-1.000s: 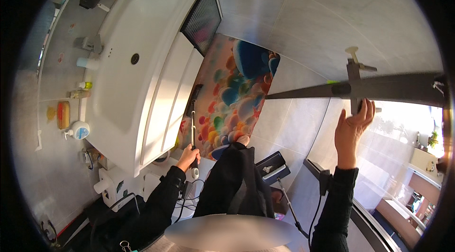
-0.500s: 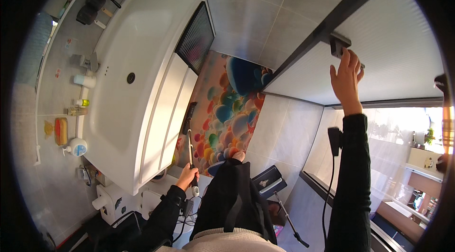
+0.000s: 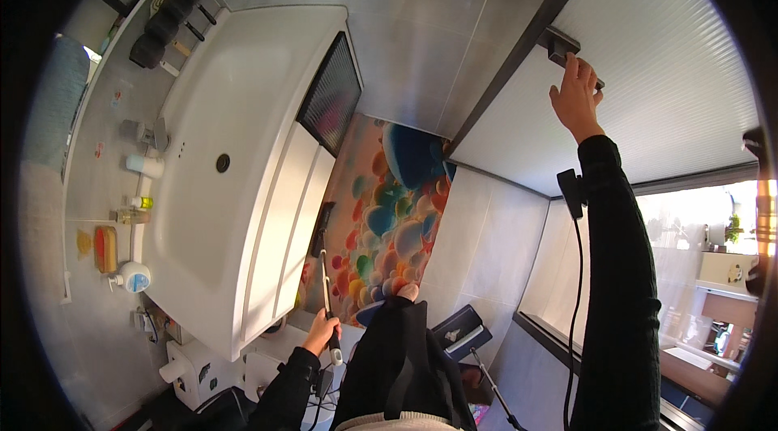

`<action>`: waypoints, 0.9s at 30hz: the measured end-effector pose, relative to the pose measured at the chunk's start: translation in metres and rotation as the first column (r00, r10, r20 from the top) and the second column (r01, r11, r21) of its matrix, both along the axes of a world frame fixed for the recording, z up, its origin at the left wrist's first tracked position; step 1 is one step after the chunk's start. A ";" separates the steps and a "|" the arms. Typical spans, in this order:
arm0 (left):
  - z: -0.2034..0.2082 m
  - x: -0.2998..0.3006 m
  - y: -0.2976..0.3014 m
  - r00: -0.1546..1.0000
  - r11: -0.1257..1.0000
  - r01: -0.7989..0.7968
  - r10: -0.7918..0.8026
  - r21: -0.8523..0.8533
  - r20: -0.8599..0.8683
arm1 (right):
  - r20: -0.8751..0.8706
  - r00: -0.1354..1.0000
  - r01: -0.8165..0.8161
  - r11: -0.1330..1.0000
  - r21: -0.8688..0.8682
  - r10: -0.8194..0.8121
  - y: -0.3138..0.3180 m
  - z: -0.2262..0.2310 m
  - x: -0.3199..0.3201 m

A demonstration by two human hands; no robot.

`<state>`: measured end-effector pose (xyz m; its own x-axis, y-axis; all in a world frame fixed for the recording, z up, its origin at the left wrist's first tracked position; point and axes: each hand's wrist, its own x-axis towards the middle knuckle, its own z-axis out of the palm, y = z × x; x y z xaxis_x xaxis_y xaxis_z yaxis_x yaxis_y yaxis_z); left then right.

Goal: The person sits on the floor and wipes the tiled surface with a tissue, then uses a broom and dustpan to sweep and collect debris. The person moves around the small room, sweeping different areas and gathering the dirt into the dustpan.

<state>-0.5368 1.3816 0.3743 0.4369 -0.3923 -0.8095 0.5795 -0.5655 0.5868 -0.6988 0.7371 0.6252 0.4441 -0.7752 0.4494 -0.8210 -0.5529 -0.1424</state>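
My left hand (image 3: 321,331) is closed round the grip of a long-handled broom (image 3: 327,285). Its dark flat head (image 3: 322,228) rests low beside the white cabinet, over the colourful floor mat (image 3: 389,228). Up on the right, my right hand (image 3: 577,103) has its fingers hooked on a dark door handle (image 3: 559,46). That handle is fixed to a dark-framed ribbed glass door (image 3: 648,50). Part of the handle is hidden behind the fingers. A black device with a cable (image 3: 572,192) hangs beside my right sleeve.
A white basin (image 3: 235,131) fills the left, with bottles and a soap dispenser (image 3: 132,277) along its ledge. Near my legs stands a long-handled dustpan (image 3: 459,331). A white appliance (image 3: 198,370) and cables lie at lower left. My bare foot (image 3: 408,292) is on the mat.
The view has shifted, bringing more of the green toy at the top into sight. My right hand stays at the door handle, the left on the broom; the door's position looks slightly different.
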 end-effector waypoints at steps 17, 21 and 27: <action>0.027 -0.019 -0.015 0.932 0.967 0.182 -0.227 0.177 0.282 | -0.138 0.990 0.084 0.785 0.613 0.002 0.271 -0.149 -0.222; 0.031 -0.001 -0.041 0.957 0.990 0.125 -0.136 0.062 0.255 | -0.373 0.927 0.356 0.391 0.849 -0.032 0.422 -0.211 -0.351; -0.005 0.026 -0.090 0.945 0.981 0.170 -0.191 0.098 0.266 | -0.225 0.956 0.279 0.354 0.893 -0.187 0.592 -0.292 -0.492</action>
<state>-0.5105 1.2920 0.3694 0.5722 -0.4294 -0.6987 0.2876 -0.6928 0.6613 -1.1907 1.3287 0.3335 0.1691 -0.7696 -0.6158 -0.9269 0.0882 -0.3648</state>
